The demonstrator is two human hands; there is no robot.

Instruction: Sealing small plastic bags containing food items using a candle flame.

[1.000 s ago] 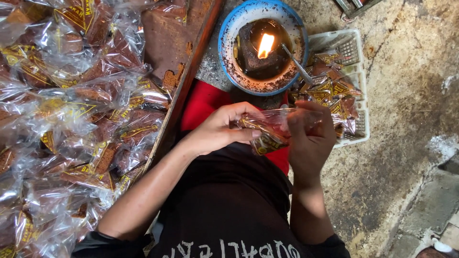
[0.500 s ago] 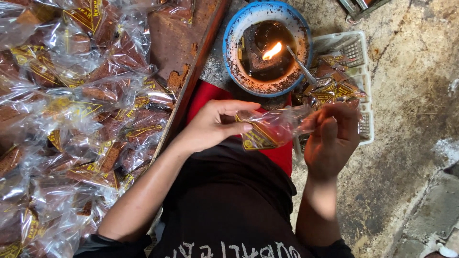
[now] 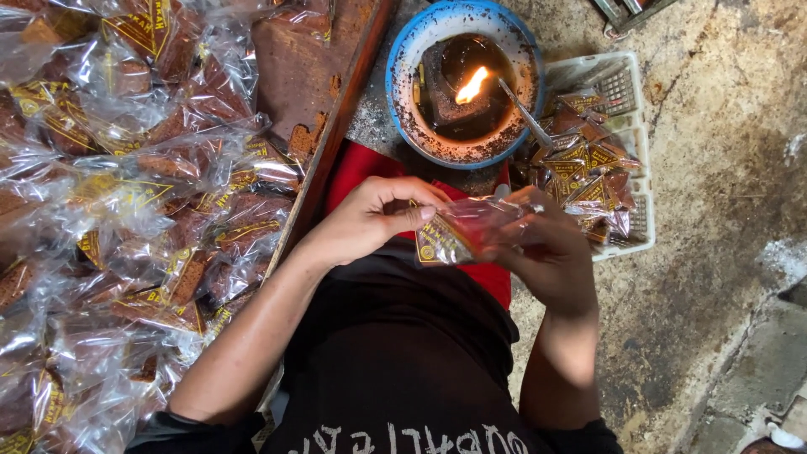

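Across the whole left half of the frame spreads a heap of clear packets [image 3: 143, 219], each with a brown block and a yellow label inside, too many and too overlapped to count, lying on a wooden tray whose edge [image 3: 336, 143] runs diagonally from the top centre. At the top centre sits one round blue-rimmed bowl [image 3: 403, 76] holding one small burning flame [image 3: 471, 86], with one thin metal tool [image 3: 523, 111] leaning out over its right rim. Just right of the bowl stands one white plastic basket [image 3: 632, 126] with roughly ten filled packets piled in it. Below the bowl, at the middle of the frame, both forearms rise from the lower edge and bend inward over a red cloth [image 3: 357, 172] on the lap. The left hand [image 3: 374, 220] is curled, its thumb and fingers pinching the labelled end of a single clear packet [image 3: 466, 231]; the right hand [image 3: 546, 244] closes its fingers around the packet's other end, palm turned inward. Compared with half a second ago, the right hand has dropped and drawn closer to the left, so the packet is now bunched shorter between them, and the flame leans slightly more to the right.
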